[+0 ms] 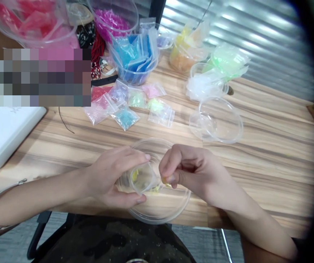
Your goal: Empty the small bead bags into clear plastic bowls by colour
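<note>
My left hand holds a small clear plastic bag, its thumb and fingers on either side of it. Some yellow bits show at the bag. Just to the right, my right hand is closed in a pinch on small yellow shreds close to the bag's edge. Both hands are over a round, shallow clear plastic container near the table's front edge. A few more yellow shreds lie in it between the hands.
Filled zip bags lie beyond my hands. Behind them stand tubs of blue packets, magenta shreds and orange material. A clear tub is at right, a white device at left.
</note>
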{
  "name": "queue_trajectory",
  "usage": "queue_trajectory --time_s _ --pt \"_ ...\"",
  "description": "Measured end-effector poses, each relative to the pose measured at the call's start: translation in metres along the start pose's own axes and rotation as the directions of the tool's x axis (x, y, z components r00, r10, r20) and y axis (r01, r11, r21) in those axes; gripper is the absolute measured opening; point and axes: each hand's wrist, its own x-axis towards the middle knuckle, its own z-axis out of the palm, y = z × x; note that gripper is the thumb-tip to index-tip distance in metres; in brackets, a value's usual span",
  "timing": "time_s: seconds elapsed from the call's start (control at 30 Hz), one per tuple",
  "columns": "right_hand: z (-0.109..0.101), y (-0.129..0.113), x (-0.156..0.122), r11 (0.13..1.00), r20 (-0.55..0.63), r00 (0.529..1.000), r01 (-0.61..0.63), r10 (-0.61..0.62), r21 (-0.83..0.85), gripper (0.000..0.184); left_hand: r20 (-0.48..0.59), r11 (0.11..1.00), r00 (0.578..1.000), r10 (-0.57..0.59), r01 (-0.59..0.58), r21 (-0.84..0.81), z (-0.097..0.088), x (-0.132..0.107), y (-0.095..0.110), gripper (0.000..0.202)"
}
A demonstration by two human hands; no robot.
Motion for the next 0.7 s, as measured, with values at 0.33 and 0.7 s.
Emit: queue_trajectory --time_s 0.33,0.7 --pt "0.004 0.007 -0.016 0.801 0.092 0.902 0.419 -0.423 -0.427 0.036 0.082 0.973 0.979 -0.186 0.195 -0.122 -0.001 0.004 0.009 0.072" --pt "0.007 0.003 -0.016 0.79 0.139 0.917 0.394 -0.374 -0.471 0.03 0.114 0.988 0.987 -0.117 0.127 -0.085 0.0 0.006 0.007 0.068"
